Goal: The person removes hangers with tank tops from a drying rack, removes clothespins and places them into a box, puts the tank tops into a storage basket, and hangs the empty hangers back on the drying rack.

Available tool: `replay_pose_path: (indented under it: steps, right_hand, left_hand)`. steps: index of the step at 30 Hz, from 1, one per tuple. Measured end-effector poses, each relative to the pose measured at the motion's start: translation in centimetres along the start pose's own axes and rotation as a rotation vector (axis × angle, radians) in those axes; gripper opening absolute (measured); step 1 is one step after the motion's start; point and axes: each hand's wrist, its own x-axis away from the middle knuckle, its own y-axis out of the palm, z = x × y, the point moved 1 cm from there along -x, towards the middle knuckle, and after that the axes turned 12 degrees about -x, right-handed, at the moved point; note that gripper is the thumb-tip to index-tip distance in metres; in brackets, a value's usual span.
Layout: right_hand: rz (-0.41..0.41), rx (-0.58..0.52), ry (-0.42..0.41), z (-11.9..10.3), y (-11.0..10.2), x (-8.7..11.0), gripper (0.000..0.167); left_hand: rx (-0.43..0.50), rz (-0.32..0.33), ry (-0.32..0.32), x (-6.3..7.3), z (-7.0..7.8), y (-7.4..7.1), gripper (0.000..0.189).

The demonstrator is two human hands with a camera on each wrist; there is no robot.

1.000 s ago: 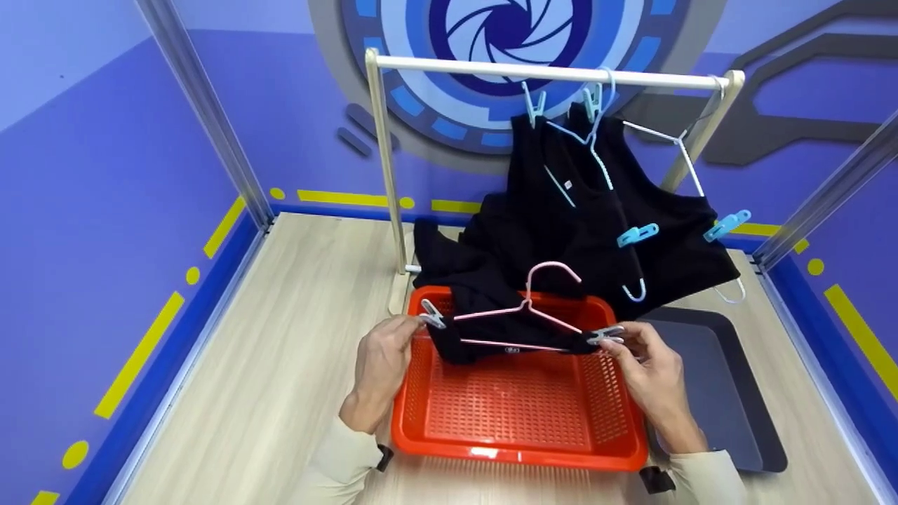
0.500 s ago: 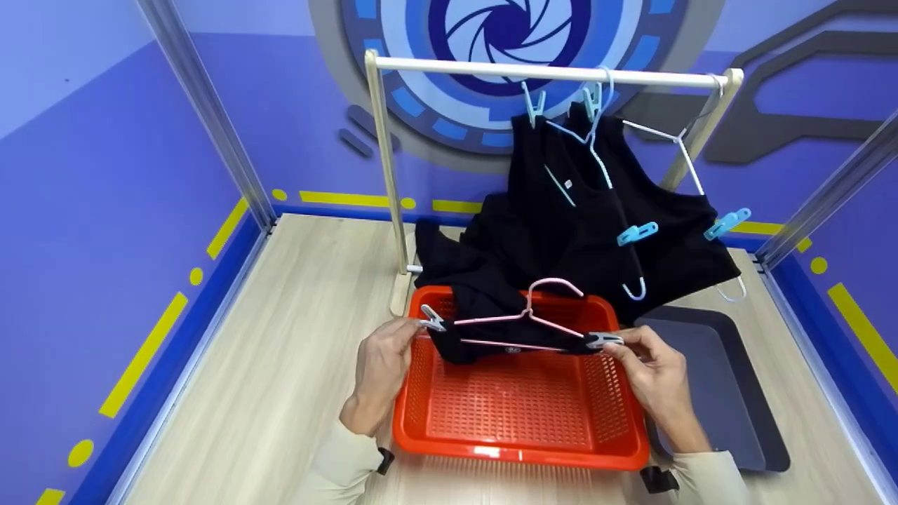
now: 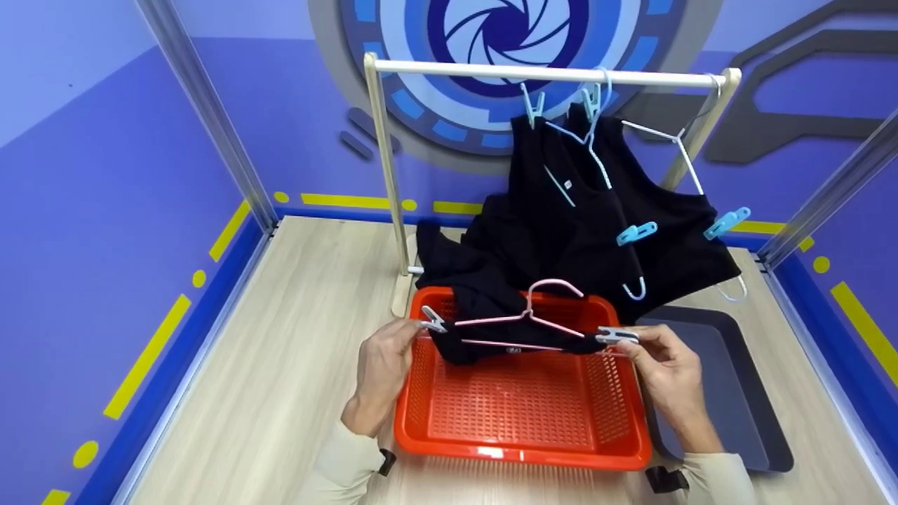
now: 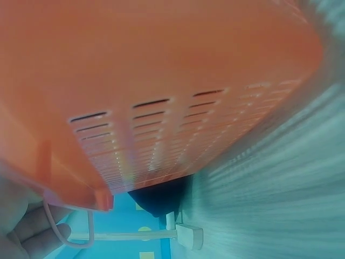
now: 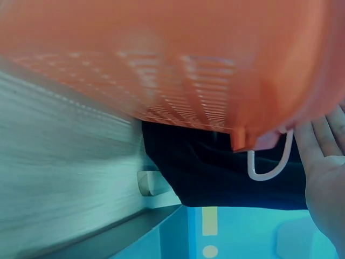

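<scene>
A pink hanger (image 3: 491,320) lies over the far half of the red basket (image 3: 520,459), its hook upward and black cloth (image 3: 456,347) along it. My left hand (image 3: 384,358) pinches one handle of the grey clothespin (image 3: 433,320) at the hanger's left end. At the other end, the thumb and fingers of my right hand (image 3: 672,368) hold the handles of a second grey clothespin (image 3: 616,336). The left wrist view has the hanger's looped end (image 4: 89,229) beside the fingers. In the right wrist view, the opposite loop (image 5: 284,156) hangs near the hand.
Behind the basket stands a wooden rack (image 3: 484,68). A black vest (image 3: 575,189) on a blue hanger (image 3: 596,151) hangs there with light-blue clothespins, beside a white hanger (image 3: 691,165). A dark grey tray (image 3: 722,400) lies at the basket's right, partly under my right arm.
My right hand has shifted right, drawing its clothespin outward. That clothespin's handles came together between the first two frames. The hanger hook dipped slightly. My left hand is almost still.
</scene>
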Motion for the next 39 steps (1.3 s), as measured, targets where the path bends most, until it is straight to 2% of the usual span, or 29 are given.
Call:
replay_pose_path:
  steps: [3,8,14,16,22,27,32,36,39]
  right_hand:
    - [0.012,-0.018,0.028,-0.3,0.0,-0.1,0.022]
    - [0.034,0.014,0.065,-0.8,0.1,0.1,0.03]
    - [0.061,-0.078,0.051,-1.0,-0.2,0.0,0.038]
    - [0.085,-0.074,0.041,-1.1,-0.4,-0.1,0.04]
    - [0.207,0.068,0.059,-1.1,-1.5,-0.2,0.041]
    - [0.272,0.208,0.097,-1.2,-2.7,0.1,0.04]
    - [0.297,0.332,0.111,-1.0,-3.7,0.3,0.04]
    - [0.277,0.518,0.103,-0.7,-4.5,0.5,0.04]
    - [0.245,0.661,0.134,-0.3,-5.1,0.7,0.04]
  left_hand:
    - [0.002,0.009,0.002,0.1,0.0,0.1,0.011]
    - [0.014,0.017,-0.001,0.2,0.0,0.1,0.009]
    - [0.029,0.016,0.01,0.1,-0.1,0.2,0.011]
    - [0.029,0.017,0.015,0.1,-0.1,0.2,0.011]
    - [0.032,-0.013,-0.001,0.0,-0.2,0.2,0.009]
    - [0.043,-0.035,-0.012,-0.1,-0.3,0.3,0.007]
    - [0.035,-0.023,-0.009,-0.1,-0.4,0.3,0.007]
    - [0.022,-0.01,-0.011,-0.2,-0.4,0.2,0.006]
    - [0.018,-0.002,-0.015,-0.2,-0.4,0.1,0.006]
